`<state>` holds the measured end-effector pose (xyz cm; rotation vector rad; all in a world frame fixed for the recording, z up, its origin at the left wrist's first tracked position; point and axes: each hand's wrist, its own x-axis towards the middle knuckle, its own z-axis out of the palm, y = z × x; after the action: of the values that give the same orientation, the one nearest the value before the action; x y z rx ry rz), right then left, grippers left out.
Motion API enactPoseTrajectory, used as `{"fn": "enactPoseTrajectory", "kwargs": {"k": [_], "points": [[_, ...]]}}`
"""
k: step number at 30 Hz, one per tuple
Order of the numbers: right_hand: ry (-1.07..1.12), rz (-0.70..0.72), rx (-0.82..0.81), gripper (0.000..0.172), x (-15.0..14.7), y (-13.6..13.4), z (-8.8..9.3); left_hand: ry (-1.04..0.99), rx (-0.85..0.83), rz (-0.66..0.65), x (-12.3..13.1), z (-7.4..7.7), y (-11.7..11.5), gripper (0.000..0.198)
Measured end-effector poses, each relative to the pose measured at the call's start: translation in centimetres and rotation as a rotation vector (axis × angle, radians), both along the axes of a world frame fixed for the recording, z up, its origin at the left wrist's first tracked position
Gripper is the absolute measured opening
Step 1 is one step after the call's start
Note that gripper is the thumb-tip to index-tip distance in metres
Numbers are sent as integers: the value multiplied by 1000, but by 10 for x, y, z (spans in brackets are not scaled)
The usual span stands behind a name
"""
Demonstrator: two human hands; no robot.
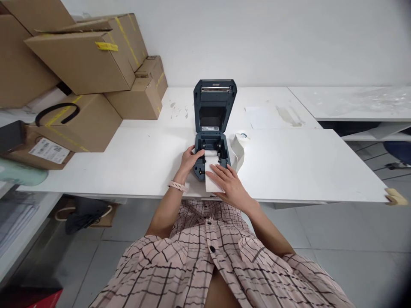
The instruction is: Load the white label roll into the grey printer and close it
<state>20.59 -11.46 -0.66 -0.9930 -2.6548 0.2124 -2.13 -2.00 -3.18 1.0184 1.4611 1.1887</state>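
Note:
A dark blue label printer point(212, 128) stands on the white table point(289, 167) with its lid raised. A white paper strip point(210, 164) runs out of its bay toward the front edge. My left hand point(190, 159) rests on the printer's left side, fingers curled against the paper roll area. My right hand point(228, 184) lies flat on the strip's end, fingers stretched out. A loose white label roll point(239, 143) with a trailing strip sits just right of the printer.
Stacked cardboard boxes point(86, 64) fill the table's left back corner. A second white table point(353, 102) adjoins at the right rear. A bag point(85, 211) lies on the floor under the table's left part.

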Motion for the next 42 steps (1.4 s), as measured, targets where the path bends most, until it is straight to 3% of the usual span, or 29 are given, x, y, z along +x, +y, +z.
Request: {"fn": "enactPoseTrajectory", "kwargs": {"k": [3, 6, 8, 10, 12, 14, 16, 17, 20, 23, 26, 29, 32, 35, 39, 42], "points": [[15, 115, -110, 91, 17, 5, 19, 22, 0, 12, 1, 2, -14, 70], [232, 185, -212, 81, 39, 37, 57, 67, -28, 14, 2, 7, -40, 75], [545, 9, -158, 68, 45, 82, 84, 82, -57, 0, 3, 11, -58, 78], [841, -160, -73, 64, 40, 143, 104, 77, -62, -13, 5, 13, -70, 79], [968, -169, -153, 67, 24, 210, 117, 63, -53, -10, 5, 13, -78, 78], [977, -129, -332, 79, 4, 264, 123, 44, -54, -8, 2, 10, -83, 77], [983, -105, -473, 90, -13, 292, 124, 31, -55, -17, -4, 7, -88, 76], [990, -97, -500, 94, -18, 294, 123, 30, -54, -17, -7, 5, -90, 75], [1034, -93, -432, 96, -19, 254, 112, 22, -52, 38, -19, 5, -95, 72], [1031, -141, -355, 90, -8, 173, 90, -28, 7, 121, -24, 12, -94, 75], [894, -248, -328, 70, 0, 97, 60, -65, 77, 99, -19, 25, -85, 77], [724, -317, -199, 51, -3, 53, 29, -79, 64, 41, -3, 36, -74, 80], [684, -411, -181, 61, -10, 41, 1, -107, 37, -10, 13, 41, -68, 92], [811, -495, -369, 80, -13, 45, -20, -134, 38, -61, 21, 38, -69, 92], [953, -461, -655, 96, -12, 48, -36, -178, 37, -118, 23, 34, -76, 76], [954, -449, -711, 99, -13, 45, -39, -182, 58, -131, 23, 34, -76, 71]]}}
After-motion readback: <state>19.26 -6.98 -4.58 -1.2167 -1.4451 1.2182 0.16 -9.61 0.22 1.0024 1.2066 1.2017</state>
